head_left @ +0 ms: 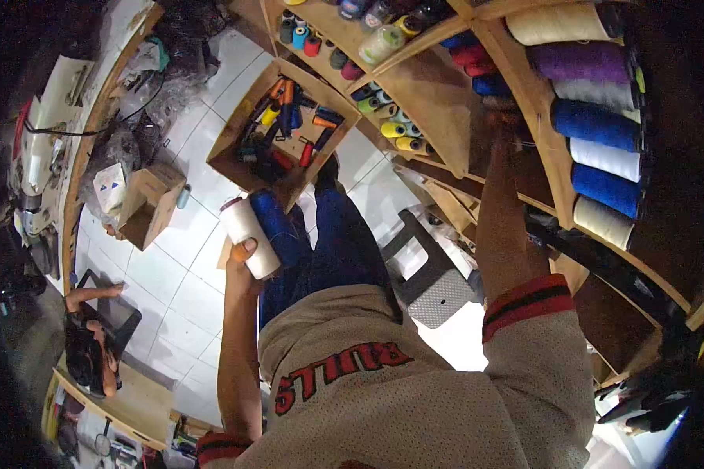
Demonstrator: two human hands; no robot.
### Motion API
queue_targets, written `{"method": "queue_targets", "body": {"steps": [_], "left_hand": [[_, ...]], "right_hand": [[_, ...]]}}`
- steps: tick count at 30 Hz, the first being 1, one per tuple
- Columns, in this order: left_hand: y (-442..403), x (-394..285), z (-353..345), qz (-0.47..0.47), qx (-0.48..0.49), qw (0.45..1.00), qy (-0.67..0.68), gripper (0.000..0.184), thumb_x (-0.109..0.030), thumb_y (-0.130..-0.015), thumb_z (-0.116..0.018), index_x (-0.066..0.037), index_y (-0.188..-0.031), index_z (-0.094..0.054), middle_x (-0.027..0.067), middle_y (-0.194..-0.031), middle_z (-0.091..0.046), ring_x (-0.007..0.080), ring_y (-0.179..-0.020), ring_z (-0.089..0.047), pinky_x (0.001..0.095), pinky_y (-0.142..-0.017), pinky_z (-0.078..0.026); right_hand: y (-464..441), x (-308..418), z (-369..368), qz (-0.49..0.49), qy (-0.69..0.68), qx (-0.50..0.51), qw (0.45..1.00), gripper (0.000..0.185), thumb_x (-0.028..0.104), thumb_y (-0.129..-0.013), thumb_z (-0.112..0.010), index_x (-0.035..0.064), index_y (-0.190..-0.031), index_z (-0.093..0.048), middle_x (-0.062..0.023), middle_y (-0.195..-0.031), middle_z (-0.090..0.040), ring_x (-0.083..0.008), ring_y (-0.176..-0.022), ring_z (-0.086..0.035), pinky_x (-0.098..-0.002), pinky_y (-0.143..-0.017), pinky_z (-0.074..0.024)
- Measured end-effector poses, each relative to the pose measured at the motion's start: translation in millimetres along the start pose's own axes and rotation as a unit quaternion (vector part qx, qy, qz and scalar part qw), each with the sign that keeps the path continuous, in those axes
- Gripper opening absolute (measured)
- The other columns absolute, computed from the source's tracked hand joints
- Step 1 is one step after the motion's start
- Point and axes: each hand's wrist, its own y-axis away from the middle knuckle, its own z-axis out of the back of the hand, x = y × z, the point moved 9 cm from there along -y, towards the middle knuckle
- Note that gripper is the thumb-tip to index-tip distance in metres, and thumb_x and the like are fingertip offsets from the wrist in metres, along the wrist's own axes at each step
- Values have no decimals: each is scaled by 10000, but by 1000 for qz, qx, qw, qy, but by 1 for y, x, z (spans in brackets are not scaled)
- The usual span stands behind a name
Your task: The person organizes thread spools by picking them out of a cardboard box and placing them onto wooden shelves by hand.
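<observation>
My left hand (243, 264) is closed around a large white thread spool (249, 238), with the thumb across its near end. Right alongside it, above my jeans, is a large blue thread spool (278, 228); my fingers are hidden, so whether they also grip it is unclear. My right hand (504, 123) reaches up into a dark shelf compartment, close to red and blue thread spools (472, 61). Shadow and blur hide its fingers there.
A wooden box (231, 156) of mixed small spools stands ahead. Wooden shelves (516, 47) with large spools rise on the right. A grey plastic stool (438, 297) is beside my legs. An open cardboard box (150, 205) sits on the tiled floor. Another person (94, 344) is at left.
</observation>
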Motion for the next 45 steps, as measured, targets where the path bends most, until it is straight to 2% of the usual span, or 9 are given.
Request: {"method": "queue_targets", "body": {"steps": [13, 17, 21, 27, 30, 31, 36, 43, 45], "left_hand": [[0, -18, -46, -19, 84, 996, -21, 682, -413, -617, -679, 26, -1091, -459, 91, -806, -563, 193, -646, -584, 298, -552, -502], [-5, -14, -38, 4, 103, 994, -20, 756, -406, -596, -688, 30, -1158, -432, 105, -884, -571, 209, -736, -593, 307, -630, -511], [0, -29, -66, 5, 169, 986, -10, 726, -301, -617, -680, -11, -1221, -400, 107, -967, -547, 208, -837, -571, 318, -678, -492], [0, -49, -75, -73, 182, 980, 25, 545, -111, -664, -654, -21, -1167, -463, 57, -952, -557, 157, -826, -567, 289, -669, -475], [2, -57, -74, -92, 214, 972, 20, 562, -103, -655, -658, -28, -1176, -463, 53, -955, -554, 155, -819, -561, 282, -657, -466], [4, -63, -72, -100, 221, 970, -23, 632, -150, -658, -666, -12, -1211, -394, 138, -1049, -540, 262, -937, -573, 401, -758, -514], [38, -95, -96, -91, 327, 931, 133, 670, -105, -691, -653, -42, -1279, -336, 239, -1215, -473, 346, -1109, -505, 521, -845, -478], [51, -118, -65, -144, 303, 939, 69, 716, -112, -665, -667, -51, -1292, -325, 177, -985, -559, 239, -758, -610, 344, -613, -541], [55, -139, -41, -183, 279, 936, 115, 699, -87, -669, -666, -42, -1284, -336, 135, -879, -578, 187, -645, -597, 291, -542, -521]], "right_hand": [[35, 12, -6, 101, 259, 76, 958, 295, 180, -817, -601, 22, -1059, -545, -101, -959, -596, -199, -899, -590, -303, -697, -482], [174, 1, -51, 3, 239, 372, 897, 315, 184, -812, -611, 23, -1075, -545, -98, -962, -602, -187, -902, -597, -278, -679, -488], [400, 54, -73, -169, 101, 684, 703, 407, 247, -829, -624, 32, -1155, -506, -84, -1025, -600, -189, -888, -602, -308, -750, -499], [467, 106, -85, 22, 173, 667, 724, 475, 217, -765, -703, -12, -1137, -517, -97, -969, -616, -148, -888, -585, -291, -797, -473], [477, 99, -88, -77, 142, 735, 658, 514, 165, -750, -708, -10, -1182, -492, -112, -1083, -573, -176, -956, -565, -299, -844, -448], [479, 104, -86, -101, 135, 739, 653, 539, 190, -739, -695, -23, -1186, -483, -122, -1078, -579, -193, -962, -568, -313, -863, -438], [476, 89, -80, -308, -21, 701, 643, 482, 258, -771, -552, 0, -1175, -498, -107, -1049, -599, -188, -916, -596, -339, -793, -489], [492, 98, -80, -437, -225, 661, 567, 580, 301, -785, -547, -54, -1221, -408, -184, -1043, -570, -296, -942, -588, -416, -807, -491], [458, 98, -82, -353, -192, 629, 666, 584, 281, -777, -575, -43, -1231, -403, -183, -1050, -568, -293, -953, -580, -404, -820, -484]]}}
